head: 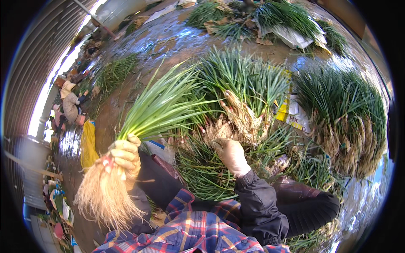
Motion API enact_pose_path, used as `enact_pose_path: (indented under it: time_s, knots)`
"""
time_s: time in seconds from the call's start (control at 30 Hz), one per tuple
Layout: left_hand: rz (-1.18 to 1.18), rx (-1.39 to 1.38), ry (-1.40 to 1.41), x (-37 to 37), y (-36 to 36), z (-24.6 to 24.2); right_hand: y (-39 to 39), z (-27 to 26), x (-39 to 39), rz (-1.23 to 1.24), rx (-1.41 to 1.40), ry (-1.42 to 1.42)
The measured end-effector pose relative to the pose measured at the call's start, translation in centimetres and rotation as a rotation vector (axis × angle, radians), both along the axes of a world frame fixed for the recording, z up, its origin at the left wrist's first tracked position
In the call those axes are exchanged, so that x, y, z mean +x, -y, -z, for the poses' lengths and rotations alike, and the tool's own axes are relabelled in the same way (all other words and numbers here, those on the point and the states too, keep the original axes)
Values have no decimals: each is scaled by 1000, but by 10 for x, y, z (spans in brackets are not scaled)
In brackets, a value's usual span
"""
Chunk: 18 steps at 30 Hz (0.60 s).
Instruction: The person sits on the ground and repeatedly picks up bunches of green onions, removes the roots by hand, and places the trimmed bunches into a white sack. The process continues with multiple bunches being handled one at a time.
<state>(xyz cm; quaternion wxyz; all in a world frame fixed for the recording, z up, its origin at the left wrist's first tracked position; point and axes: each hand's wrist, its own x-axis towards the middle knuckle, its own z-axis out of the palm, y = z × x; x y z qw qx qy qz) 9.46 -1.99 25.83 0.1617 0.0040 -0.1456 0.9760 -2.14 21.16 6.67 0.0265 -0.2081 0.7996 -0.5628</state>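
My left hand (126, 158), in a pale glove, is closed round a bunch of green onions (158, 104). The leaves fan up and to the right, and long pale roots hang below the fist. My right hand (231, 155), gloved too, is over a loose heap of green stalks (205, 177), by the roots of a standing pile of green onions (240, 79). Its fingers are bent together; whether they pinch anything cannot be told. Farther right stands another pile of green onions (341, 98) with brown roots.
Printed yellow and white sacking (292, 112) lies between the piles. More green onions (284, 19) lie on sacks at the back. A yellow bag (88, 144) stands on the wet floor at left, near a crouching person (71, 102). Clutter lines the corrugated wall (31, 69).
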Motion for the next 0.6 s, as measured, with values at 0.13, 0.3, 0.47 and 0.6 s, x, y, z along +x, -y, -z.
enact_pose_path:
  time_s: [0.13,0.3,0.47,0.6]
  knots:
    - [-51,-60,-97,14,8,6,8,-37,3,-193,-97,384]
    - [-103,2,-241,23,20,25,28,-82,37,-663,-428,643]
    - [-115,-99,-341,31,36,41,78,-137,96,-826,-166,186]
    - [-99,-250,-342,49,49,43,102,-132,119,-855,-121,89]
